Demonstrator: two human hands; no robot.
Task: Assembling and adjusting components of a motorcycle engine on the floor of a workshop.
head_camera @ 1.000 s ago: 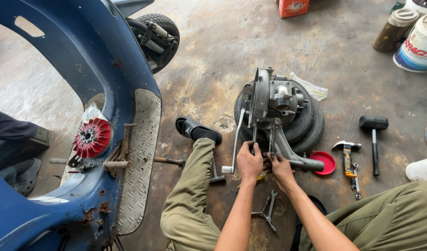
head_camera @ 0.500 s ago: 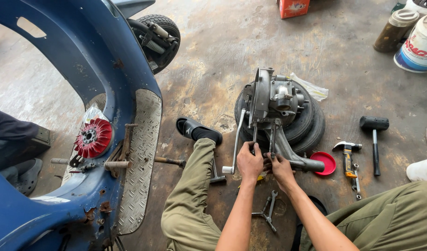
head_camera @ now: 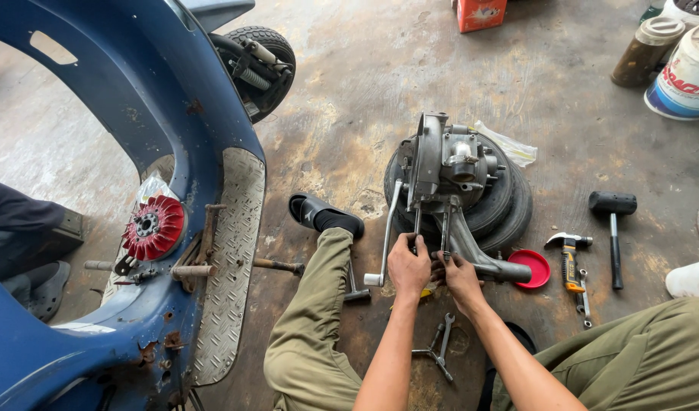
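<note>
From the head camera, a person sits on the concrete floor (head_camera: 349, 91) with legs spread wide. A grey scooter engine (head_camera: 448, 171) rests on a black tyre (head_camera: 509, 205) straight ahead, so the tyre seems to keep it steady and off the ground.

The left hand (head_camera: 408, 266) has its fingers curled narrow around a thin metal part at the engine's near end. The right hand (head_camera: 460, 278) pinches there too, fingers close together, just beside the left. What they grip is too small to tell.

A red dish (head_camera: 533, 268), a claw hammer (head_camera: 568, 259) and a black mallet (head_camera: 613, 221) lie near the right hand, easy to reach. A cross wrench (head_camera: 438, 352) lies between the arms. A blue scooter body (head_camera: 121, 137) stands on the left.
</note>
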